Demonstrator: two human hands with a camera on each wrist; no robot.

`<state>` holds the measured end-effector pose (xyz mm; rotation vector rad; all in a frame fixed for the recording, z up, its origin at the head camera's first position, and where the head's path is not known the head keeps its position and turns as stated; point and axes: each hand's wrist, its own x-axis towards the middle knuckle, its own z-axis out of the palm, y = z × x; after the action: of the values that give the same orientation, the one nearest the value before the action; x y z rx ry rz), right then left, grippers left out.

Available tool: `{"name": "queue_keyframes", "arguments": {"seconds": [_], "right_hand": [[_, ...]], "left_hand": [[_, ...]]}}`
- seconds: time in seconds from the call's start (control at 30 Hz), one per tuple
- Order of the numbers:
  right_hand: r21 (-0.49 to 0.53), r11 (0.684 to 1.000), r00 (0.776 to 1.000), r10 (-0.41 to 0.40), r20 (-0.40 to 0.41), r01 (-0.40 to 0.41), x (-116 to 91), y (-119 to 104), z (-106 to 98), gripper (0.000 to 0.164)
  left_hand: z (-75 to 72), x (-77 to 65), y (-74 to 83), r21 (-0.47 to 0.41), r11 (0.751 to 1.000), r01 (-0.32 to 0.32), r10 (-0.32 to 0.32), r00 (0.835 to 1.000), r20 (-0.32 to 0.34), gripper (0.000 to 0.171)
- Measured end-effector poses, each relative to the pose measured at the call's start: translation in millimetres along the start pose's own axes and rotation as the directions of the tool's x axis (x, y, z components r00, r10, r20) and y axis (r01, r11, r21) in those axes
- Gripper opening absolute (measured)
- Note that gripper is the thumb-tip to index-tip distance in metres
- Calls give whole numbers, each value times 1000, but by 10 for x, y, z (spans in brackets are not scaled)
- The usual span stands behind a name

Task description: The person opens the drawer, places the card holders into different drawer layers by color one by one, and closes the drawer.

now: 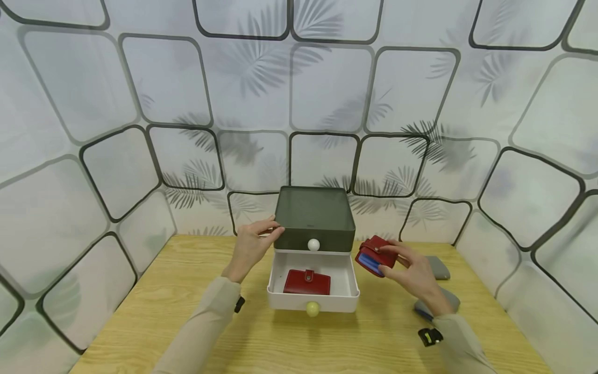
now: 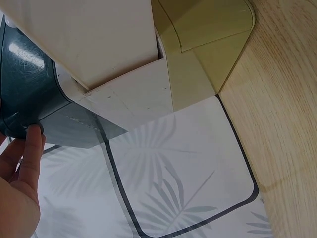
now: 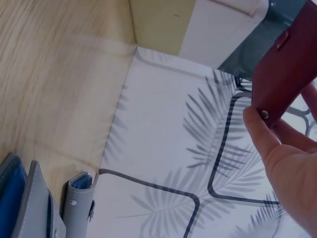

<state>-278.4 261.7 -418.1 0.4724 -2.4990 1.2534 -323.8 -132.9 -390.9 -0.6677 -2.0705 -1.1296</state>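
A small drawer unit with a dark green top section [image 1: 315,208] stands on the table. My left hand [image 1: 252,246] holds that section's front left corner with thumb and fingertips. Below it, the white drawer [image 1: 336,303] with a yellow-green knob is pulled out. One red wallet [image 1: 296,284] lies inside it, its snap strap at the top. To the drawer's right, my right hand [image 1: 413,275] pinches a second red wallet [image 3: 285,64] in the air, tilted. Blue-violet inner sleeves [image 1: 371,264] show at its lower edge in the head view.
Two grey wallets, a farther one [image 1: 438,267] and a nearer one [image 1: 450,298] partly behind my right hand, sit on the right of the wooden table [image 1: 187,291]. Patterned cloth walls [image 1: 252,161] enclose the back and sides.
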Motion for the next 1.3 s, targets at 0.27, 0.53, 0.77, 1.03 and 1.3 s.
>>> {"name": "queue_keyframes", "arguments": {"seconds": [0.27,0.53,0.77,1.03,1.3], "right_hand": [[78,992,994,-101,33,98,-64,-140,11,38],[91,972,971,-224,84,217,-78,-263,91,42],[66,983,967,-180,181,170,-64,-402,262,38],[-92,978,957,-160,243,187,14,-619,491,34],[-221,958,961,-125,246,181,76,-801,712,37]], "left_hand": [[2,-10,6,-3,1000,16,-16,1000,5,11],[4,1,1,3,1000,-2,2,1000,4,11],[11,-1,-8,-1,1000,9,-9,1000,5,10],[8,-1,-10,-8,1000,6,-6,1000,-8,9],[10,-5,-10,-9,1000,7,-7,1000,-4,10]]}}
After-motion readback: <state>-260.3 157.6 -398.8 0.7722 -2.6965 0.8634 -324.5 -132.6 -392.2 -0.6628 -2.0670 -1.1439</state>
